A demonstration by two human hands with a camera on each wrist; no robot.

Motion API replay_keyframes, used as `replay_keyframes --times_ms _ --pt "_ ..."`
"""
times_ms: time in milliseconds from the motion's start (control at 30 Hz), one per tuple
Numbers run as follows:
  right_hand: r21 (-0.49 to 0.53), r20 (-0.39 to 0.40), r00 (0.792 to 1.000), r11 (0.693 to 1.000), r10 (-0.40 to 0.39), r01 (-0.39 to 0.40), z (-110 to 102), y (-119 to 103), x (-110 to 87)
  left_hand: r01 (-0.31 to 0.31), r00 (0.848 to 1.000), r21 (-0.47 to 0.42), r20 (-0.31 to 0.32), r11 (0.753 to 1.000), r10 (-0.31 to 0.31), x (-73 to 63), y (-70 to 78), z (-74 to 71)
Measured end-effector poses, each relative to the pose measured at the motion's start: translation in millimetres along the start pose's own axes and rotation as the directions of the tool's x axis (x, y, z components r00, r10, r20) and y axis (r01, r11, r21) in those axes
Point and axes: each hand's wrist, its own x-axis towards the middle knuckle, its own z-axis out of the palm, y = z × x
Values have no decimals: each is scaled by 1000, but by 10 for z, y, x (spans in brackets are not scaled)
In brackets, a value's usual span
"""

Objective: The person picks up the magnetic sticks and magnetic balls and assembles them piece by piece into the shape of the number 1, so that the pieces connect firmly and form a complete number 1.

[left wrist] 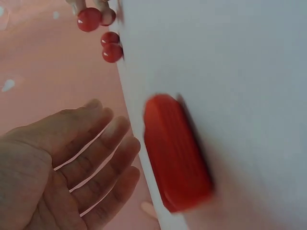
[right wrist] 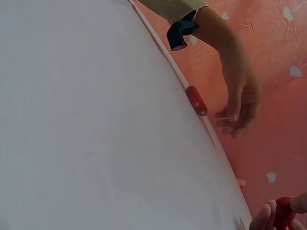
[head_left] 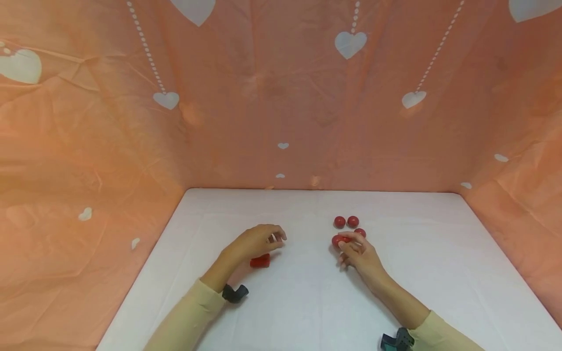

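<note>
- Orange heart-patterned backdrop (head_left: 298,107) rising behind and on both sides.
- White desk (head_left: 303,312) before it.
- Left hand (head_left: 263,240), fingers loosely bent and slightly apart.
- Right hand (head_left: 361,256), thumb and fingers pinching a red ball (head_left: 337,240).
- Red block (left wrist: 177,153) lying on the desk near the left hand.
- Near ball (head_left: 360,232) just beside the right hand; paired balls (head_left: 339,222) farther back.
</note>
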Motion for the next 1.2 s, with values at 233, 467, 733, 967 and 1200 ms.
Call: replay_keyframes --times_ms 233,467,733,967,1200 --pt "6 -12 1000 1000 0 0 -10 -11 0 76 997 -17 6 997 -76 -181 -125 -44" --pt "-1 -37 999 1000 25 -25 -12 -22 -20 103 994 -38 27 994 -102 -318 -238 -101" --pt "29 -61 998 999 33 -31 -6 -17 -24 106 993 -21 63 994 -104 -394 -277 -157" --pt "27 -61 998 999 35 -33 -28 8 -11 113 991 -20 68 993 -112 -431 -281 -165" --pt "13 -49 998 999 40 -39 -39 9 -2 121 990 3 68 993 -121 -439 -287 -142"
